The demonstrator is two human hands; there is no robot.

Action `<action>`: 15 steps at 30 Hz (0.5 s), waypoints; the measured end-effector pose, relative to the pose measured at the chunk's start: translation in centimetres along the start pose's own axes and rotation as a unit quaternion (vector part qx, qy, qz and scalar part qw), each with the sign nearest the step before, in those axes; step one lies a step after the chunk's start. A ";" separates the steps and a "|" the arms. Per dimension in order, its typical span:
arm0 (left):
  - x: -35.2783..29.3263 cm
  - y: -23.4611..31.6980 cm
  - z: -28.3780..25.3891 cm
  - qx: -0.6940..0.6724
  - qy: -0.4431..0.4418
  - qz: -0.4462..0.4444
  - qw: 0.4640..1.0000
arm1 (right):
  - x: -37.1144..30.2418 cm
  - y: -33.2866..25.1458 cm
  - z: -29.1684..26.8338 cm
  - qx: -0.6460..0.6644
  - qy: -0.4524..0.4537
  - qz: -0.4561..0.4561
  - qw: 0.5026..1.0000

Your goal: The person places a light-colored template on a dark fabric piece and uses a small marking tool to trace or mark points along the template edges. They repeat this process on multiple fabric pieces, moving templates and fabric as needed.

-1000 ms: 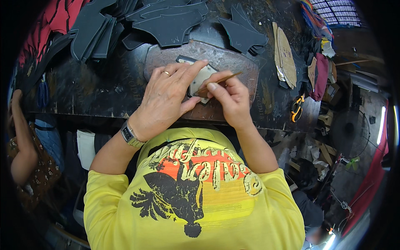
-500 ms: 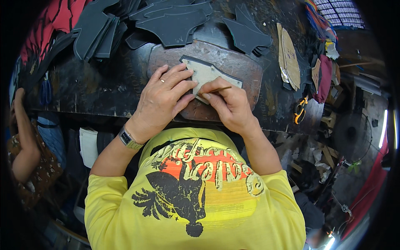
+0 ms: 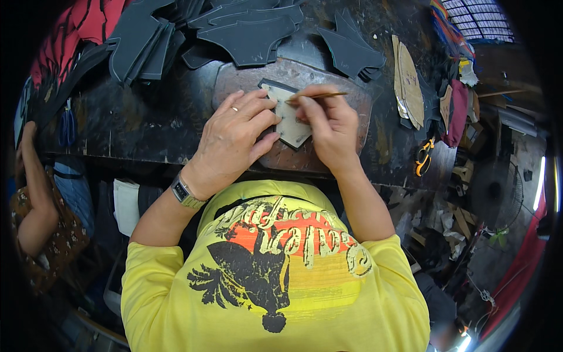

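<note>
The right hand (image 3: 333, 124) has moved up the card (image 3: 288, 124) since half a second ago, and the stick (image 3: 336, 94) in it now lies flatter, its near end over the card's upper part rather than its lower middle. The left hand (image 3: 234, 128) has stayed at the card's left edge. The whole view has slid slightly too.

The right hand is closed in a pinch, thumb and forefinger gripping the thin brown stick, whose far end sticks out to the right past the knuckles. The left hand is not gripping; its fingers are loosely spread and a little bent, the tips at the card's left edge and the thumb lower down, apart from the forefinger. A ring (image 3: 234, 108) sits on one finger and a watch (image 3: 183, 192) on the wrist.

The card is pale, dotted with small dark marks, and lies flat on a dark piece (image 3: 267, 83) that shows along its upper edge. Both rest on a brown slab (image 3: 233, 77) near the front of the black counter (image 3: 152, 117).

Beyond the slab lie stacks of dark cut pieces (image 3: 246, 40), with red pieces (image 3: 70, 38) at the far left. Blue scissors (image 3: 67, 128) lie left of the hands; brown patterns (image 3: 409, 88) and orange scissors (image 3: 423, 158) lie right.
</note>
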State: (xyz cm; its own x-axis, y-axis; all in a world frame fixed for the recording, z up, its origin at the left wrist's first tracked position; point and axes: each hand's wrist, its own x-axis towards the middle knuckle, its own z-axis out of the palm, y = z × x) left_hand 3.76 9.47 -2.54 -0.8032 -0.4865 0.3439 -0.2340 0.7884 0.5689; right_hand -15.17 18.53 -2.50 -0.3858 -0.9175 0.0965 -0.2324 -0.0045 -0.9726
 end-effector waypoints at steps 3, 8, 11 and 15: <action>0.1 0.0 -0.1 0.005 0.001 0.007 1.000 | 0.3 0.4 0.6 -0.168 -0.024 -0.160 0.972; 0.3 0.1 -0.3 -0.007 -0.004 0.003 1.000 | 0.9 -0.1 0.6 -0.073 -0.026 -0.009 0.997; 0.2 0.2 -0.2 -0.004 0.000 0.008 1.000 | 1.6 0.1 1.7 -0.058 0.004 -0.070 0.996; 0.3 0.2 -0.2 0.002 0.005 0.013 1.000 | 2.3 1.0 2.4 -0.189 0.003 -0.191 0.963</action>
State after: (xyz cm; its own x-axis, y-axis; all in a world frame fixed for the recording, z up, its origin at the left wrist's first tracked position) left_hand 3.57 9.40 -2.18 -0.8031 -0.4696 0.3668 -0.2149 0.8024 0.5567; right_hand -14.19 15.43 -3.75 -0.2127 -0.8752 0.4345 -0.6660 -0.1956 -0.7199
